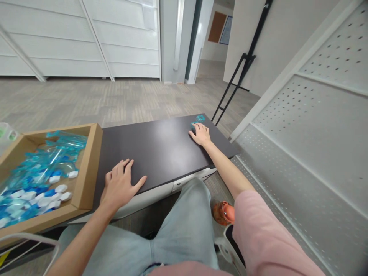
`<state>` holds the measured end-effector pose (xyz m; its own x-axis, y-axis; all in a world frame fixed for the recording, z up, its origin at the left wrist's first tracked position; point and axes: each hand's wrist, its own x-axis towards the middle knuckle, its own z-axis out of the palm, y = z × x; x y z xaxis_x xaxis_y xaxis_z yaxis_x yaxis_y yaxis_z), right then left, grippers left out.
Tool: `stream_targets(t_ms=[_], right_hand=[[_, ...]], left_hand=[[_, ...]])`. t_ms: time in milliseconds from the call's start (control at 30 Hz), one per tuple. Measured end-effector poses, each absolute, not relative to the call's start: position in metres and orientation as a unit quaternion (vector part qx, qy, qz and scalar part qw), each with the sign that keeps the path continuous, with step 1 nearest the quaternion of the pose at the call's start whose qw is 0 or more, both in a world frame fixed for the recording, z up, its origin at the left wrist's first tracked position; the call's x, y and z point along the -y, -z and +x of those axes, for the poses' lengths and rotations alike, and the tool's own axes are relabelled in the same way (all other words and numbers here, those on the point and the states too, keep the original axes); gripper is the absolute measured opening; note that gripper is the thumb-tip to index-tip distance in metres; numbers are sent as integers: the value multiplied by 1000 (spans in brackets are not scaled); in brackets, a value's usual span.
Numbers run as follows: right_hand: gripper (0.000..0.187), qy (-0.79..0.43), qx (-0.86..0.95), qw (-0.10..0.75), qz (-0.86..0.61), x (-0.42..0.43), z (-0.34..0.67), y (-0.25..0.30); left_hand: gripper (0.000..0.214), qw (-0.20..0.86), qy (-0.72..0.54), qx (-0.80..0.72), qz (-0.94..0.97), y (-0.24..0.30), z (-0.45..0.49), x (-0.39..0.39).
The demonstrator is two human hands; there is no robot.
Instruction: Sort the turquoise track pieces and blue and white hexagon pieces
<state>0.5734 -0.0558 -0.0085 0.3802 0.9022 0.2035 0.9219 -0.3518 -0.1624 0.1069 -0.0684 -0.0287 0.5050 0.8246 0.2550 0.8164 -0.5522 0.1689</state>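
My left hand (120, 184) lies flat with fingers spread on the near edge of a dark brown table (155, 147), just right of a cardboard tray (91, 161). The tray holds several clear blue packets (43, 163) with white caps. My right hand (200, 134) reaches to the table's far right corner, fingers stretched over a small blue packet (199, 119) lying there. Whether the fingers grip it or only touch it is unclear.
A white perforated panel (310, 126) slopes along the right. A black stand (238, 73) leans against the wall behind the table. An orange object (222, 212) lies on the floor by my leg. Grey carpet stretches beyond the table.
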Motion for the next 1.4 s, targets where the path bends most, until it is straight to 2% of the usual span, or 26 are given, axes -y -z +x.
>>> stream_targets(t_ms=[167, 400, 633, 933, 1267, 1400], right_hand=[[64, 56, 503, 131, -852, 79, 602, 9], [66, 46, 492, 147, -857, 60, 630, 11], [66, 85, 504, 162, -844, 46, 637, 15], [67, 31, 475, 156, -866, 2, 643, 16], [66, 32, 471, 208, -857, -2, 669, 29], [59, 85, 480, 242, -839, 4, 651, 16]], left_hand=[[86, 11, -142, -472, 870, 26, 106, 69], [85, 5, -138, -475, 869, 28, 104, 69], [88, 8, -145, -475, 868, 25, 105, 70], [83, -7, -150, -472, 869, 30, 101, 69], [84, -18, -159, -473, 866, 32, 97, 67], [84, -26, -172, -466, 867, 34, 98, 67]])
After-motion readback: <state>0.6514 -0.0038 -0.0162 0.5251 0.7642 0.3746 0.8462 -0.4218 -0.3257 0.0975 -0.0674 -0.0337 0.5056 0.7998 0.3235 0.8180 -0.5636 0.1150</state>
